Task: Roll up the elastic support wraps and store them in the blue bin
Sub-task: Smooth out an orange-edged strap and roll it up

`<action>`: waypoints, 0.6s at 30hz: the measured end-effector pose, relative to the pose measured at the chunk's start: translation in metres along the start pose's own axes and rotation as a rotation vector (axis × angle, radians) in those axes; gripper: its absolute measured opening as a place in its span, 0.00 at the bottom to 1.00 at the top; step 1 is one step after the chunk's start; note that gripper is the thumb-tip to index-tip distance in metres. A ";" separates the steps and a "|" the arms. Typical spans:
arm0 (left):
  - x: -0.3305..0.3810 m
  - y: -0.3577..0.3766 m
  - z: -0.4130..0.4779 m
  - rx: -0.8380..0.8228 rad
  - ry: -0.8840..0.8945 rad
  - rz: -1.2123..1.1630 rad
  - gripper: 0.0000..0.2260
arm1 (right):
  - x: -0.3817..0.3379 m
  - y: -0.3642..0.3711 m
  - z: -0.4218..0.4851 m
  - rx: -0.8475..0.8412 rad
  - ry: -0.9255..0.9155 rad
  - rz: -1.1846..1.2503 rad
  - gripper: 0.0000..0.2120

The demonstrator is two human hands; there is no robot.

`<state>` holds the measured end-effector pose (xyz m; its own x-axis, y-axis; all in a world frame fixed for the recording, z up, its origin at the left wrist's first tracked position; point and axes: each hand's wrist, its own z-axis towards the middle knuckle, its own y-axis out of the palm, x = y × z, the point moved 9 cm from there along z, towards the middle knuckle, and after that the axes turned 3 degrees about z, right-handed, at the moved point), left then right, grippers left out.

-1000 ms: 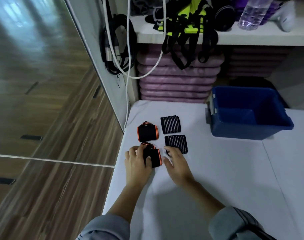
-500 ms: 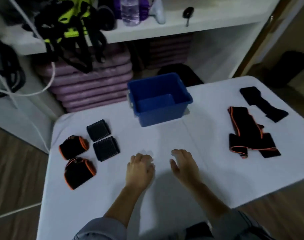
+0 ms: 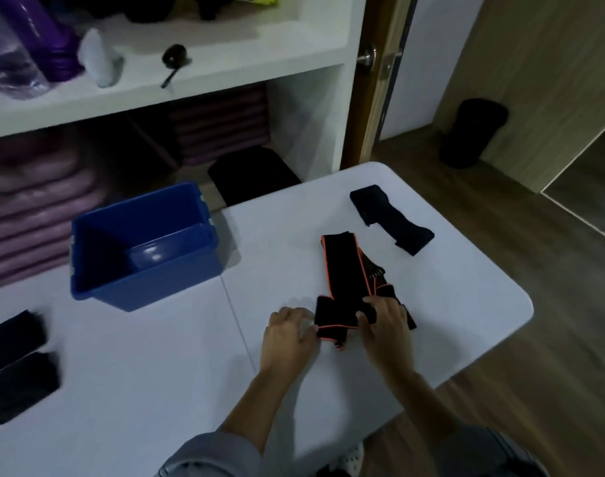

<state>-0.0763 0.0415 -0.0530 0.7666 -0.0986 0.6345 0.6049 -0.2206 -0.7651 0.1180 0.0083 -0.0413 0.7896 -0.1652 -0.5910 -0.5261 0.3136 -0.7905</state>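
Rolling looks just begun, lower centre: right hand [image 3: 385, 330] grips orange-edged wrap [image 3: 342, 266]; left hand [image 3: 289, 333] touches its end, grip unclear. Next: tight turns.

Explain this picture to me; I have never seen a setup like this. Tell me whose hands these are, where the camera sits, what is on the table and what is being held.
There is no machine here. A person works with bare hands, and the single camera is worn on their head, looking forward and down. That is why the left hand and right hand reach in from the bottom. On the white table stands a blue bin with no wrap visible inside. To its right lies an unrolled orange-edged wrap, with a plain black wrap beyond it. Two blurred dark rolled wraps sit at the left edge. The right hand grips the near end of the orange-edged wrap. The left hand touches it, but whether it pinches is unclear.
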 end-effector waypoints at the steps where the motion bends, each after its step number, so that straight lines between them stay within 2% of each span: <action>1: 0.009 0.005 0.005 0.014 -0.009 0.000 0.12 | 0.016 -0.006 0.007 0.004 0.056 -0.018 0.16; 4: 0.025 0.018 0.015 0.039 -0.066 0.001 0.12 | 0.059 -0.011 0.018 -0.063 0.274 -0.007 0.22; 7: 0.032 0.028 0.020 0.039 -0.092 0.011 0.12 | 0.077 0.001 0.023 -0.187 0.356 0.075 0.24; 13: 0.054 0.030 0.035 0.076 -0.038 0.015 0.14 | 0.063 -0.002 0.026 -0.150 0.265 0.256 0.20; 16: 0.066 0.031 0.047 0.083 0.000 -0.003 0.19 | 0.060 -0.005 0.025 -0.160 0.213 0.251 0.19; 18: 0.072 0.036 0.058 0.056 -0.038 0.044 0.25 | 0.062 -0.006 0.023 -0.164 0.204 0.249 0.18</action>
<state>0.0133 0.0831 -0.0417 0.7996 -0.0701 0.5965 0.5809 -0.1618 -0.7977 0.1776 0.0177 -0.0693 0.5603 -0.2907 -0.7756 -0.7513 0.2158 -0.6237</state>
